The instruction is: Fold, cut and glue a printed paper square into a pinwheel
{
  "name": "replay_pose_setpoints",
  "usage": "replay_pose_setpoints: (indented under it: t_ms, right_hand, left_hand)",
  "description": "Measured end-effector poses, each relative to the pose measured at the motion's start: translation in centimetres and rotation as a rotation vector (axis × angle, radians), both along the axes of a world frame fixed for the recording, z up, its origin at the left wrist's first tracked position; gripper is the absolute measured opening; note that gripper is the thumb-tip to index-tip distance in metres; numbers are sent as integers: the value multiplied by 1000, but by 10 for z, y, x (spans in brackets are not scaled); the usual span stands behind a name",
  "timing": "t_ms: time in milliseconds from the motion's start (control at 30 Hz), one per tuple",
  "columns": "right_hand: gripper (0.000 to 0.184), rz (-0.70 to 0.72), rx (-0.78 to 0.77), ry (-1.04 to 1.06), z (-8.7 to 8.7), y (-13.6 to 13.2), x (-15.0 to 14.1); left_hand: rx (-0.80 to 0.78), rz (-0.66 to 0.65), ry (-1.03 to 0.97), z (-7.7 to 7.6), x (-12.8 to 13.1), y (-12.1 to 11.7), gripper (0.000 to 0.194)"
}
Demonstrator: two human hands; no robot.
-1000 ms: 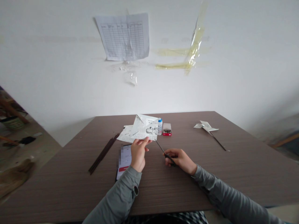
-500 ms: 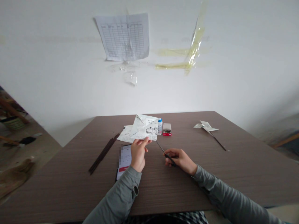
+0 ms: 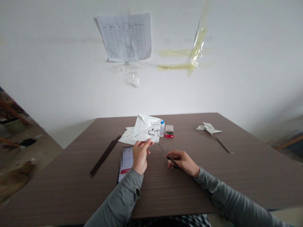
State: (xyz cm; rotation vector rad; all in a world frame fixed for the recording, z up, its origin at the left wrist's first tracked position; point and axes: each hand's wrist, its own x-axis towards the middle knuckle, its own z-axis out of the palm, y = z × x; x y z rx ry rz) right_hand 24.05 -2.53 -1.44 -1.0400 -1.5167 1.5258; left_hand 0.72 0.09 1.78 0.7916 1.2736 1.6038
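My left hand (image 3: 140, 155) pinches the lower edge of a printed paper square (image 3: 147, 128) and holds it up above the brown table (image 3: 213, 176). The paper shows diagonal creases or cuts. My right hand (image 3: 182, 161) grips the dark handles of scissors (image 3: 165, 153), whose thin blades point up and left at the paper's lower right corner. Both sleeves are grey.
A phone (image 3: 126, 162) lies under my left wrist. Dark sticks (image 3: 105, 155) lie to the left, more paper (image 3: 127, 135) behind. A small white bottle with a blue cap (image 3: 162, 127) and a red box (image 3: 169, 131) stand beyond. A paper pinwheel on a stick (image 3: 211, 130) lies at right.
The paper has tilted up very slightly in my left hand. Both hands and the scissors stay nearly where they were.
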Motion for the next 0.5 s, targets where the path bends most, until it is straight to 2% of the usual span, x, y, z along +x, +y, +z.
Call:
replay_pose_setpoints:
  t_ms: [133, 500]
  right_hand:
    - [70, -5, -2, -3, 0, -1, -1]
    - [76, -28, 1, 2, 6, -3, -4]
  left_hand:
    - [16, -13, -21, -1, 0, 0, 32]
    - [41, -57, -41, -5, -1, 0, 44]
